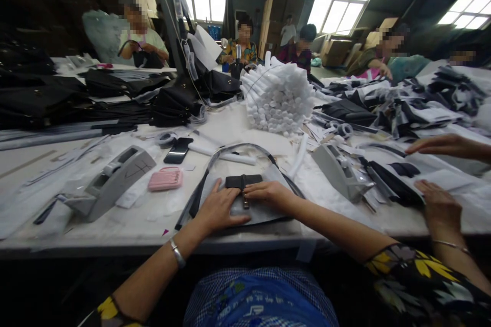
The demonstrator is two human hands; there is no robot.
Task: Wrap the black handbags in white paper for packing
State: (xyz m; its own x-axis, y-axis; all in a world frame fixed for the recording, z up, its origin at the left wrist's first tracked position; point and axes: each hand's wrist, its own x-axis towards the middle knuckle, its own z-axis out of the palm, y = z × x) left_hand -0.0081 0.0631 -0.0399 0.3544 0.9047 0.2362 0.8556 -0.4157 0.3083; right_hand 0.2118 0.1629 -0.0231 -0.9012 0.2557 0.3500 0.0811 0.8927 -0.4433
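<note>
A grey handbag (264,213) with a looped handle lies flat on the white table (126,225) right in front of me. A black strap tab (243,181) with a metal clasp sits on its top. My left hand (218,209) rests on the bag, its fingers pressed near the clasp. My right hand (268,194) pinches at the clasp from the right side. What the fingertips hold is hidden.
Two grey tape dispensers (111,181) (339,171) flank the bag. A pink case (165,179) and a black phone (178,149) lie left. A bundle of white foam rolls (278,94) stands behind. Another person's hands (437,204) work at the right. Black bags (174,104) pile at the back.
</note>
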